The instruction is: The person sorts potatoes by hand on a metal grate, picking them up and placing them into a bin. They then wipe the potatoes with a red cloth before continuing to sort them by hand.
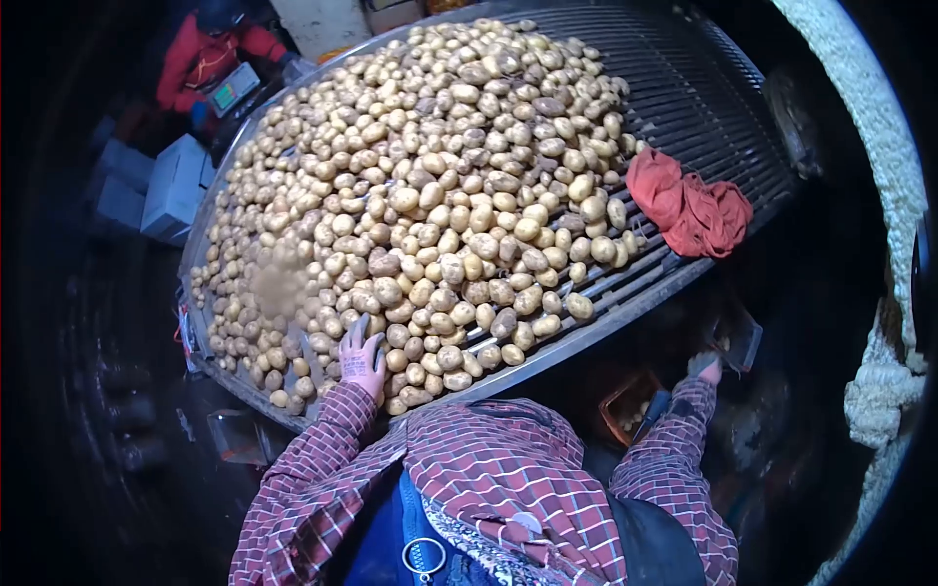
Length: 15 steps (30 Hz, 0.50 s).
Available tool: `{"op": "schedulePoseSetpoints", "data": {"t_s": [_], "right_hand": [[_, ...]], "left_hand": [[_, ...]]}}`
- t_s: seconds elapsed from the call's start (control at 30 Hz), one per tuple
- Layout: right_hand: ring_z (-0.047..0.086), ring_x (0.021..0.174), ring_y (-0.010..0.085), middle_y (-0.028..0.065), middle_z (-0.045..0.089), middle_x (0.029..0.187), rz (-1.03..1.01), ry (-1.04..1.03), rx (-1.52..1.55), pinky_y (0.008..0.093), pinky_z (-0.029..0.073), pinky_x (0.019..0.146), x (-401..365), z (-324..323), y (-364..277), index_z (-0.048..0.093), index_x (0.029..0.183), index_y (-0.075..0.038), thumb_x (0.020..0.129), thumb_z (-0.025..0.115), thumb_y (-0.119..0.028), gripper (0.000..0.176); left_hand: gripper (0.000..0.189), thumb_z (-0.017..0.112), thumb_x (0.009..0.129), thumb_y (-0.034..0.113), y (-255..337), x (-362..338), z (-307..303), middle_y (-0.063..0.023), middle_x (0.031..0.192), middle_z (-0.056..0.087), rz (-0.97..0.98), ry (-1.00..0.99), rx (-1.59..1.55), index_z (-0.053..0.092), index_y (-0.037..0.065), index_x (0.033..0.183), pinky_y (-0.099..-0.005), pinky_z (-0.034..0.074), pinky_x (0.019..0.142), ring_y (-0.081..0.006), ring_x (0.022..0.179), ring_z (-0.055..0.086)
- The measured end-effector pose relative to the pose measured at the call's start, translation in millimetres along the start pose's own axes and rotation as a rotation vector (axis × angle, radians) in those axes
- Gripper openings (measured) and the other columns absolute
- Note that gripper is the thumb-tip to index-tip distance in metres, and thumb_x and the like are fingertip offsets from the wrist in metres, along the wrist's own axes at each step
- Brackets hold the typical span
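A broad heap of potatoes (430, 195) covers most of a slatted metal table (674, 68) in front of me. My left hand (362, 359), in a pink glove with grey fingers, rests at the near edge of the heap, fingers apart and touching potatoes. Low on the right, beyond the table's edge, my right hand (705, 367) reaches out beside a dark, clear-sided container (745, 342). Its fingers are in shadow, and I cannot tell whether they grip anything. An orange-rimmed crate (608, 410) with some potatoes in it stands left of this hand.
A red cloth (689, 203) lies crumpled on the slats at the right. Across the table, a person in a red jacket (186, 59) is beside a device with a lit display (233, 90). White boxes (176, 186) stand at left. A thick foam-like band (884, 127) curves down the right side.
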State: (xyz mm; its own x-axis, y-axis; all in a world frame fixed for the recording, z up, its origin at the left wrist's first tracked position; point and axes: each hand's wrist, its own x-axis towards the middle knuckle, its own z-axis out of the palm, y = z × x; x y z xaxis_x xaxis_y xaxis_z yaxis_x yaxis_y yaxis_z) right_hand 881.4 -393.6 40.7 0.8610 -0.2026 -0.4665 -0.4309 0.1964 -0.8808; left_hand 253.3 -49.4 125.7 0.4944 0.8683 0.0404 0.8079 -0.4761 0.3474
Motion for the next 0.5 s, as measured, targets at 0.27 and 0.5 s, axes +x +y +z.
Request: {"op": "schedulePoseSetpoints", "data": {"t_s": [0.27,0.5], "right_hand": [[0.06,0.096,0.0207,0.0101,0.062,0.109,-0.492,-0.941,-0.417,0.0316,0.048,0.085,-194.1,290.7,1.2,0.057,0.116,0.001,0.088,0.055,-0.007,0.028],[0.062,0.1,0.0245,0.0141,0.063,0.111,-0.882,-1.563,-1.047,0.0326,0.048,0.087,-378.2,421.7,92.2,0.06,0.115,-0.008,0.079,0.065,-0.026,0.04]], "left_hand": [[0.037,0.061,0.075,0.012,1.1,-5.9,-1.7,-0.0145,0.14,0.035,-0.024,0.002,-0.038,0.057,0.01,0.112,-0.048,0.026,0.106,-0.0367,0.126,0.033],[0.058,0.064,0.075,0.023,-4.9,-33.8,-15.4,-0.015,0.139,0.036,-0.181,0.074,-0.11,0.045,0.007,0.128,-0.0485,0.025,0.106,-0.037,0.127,0.032]]}}
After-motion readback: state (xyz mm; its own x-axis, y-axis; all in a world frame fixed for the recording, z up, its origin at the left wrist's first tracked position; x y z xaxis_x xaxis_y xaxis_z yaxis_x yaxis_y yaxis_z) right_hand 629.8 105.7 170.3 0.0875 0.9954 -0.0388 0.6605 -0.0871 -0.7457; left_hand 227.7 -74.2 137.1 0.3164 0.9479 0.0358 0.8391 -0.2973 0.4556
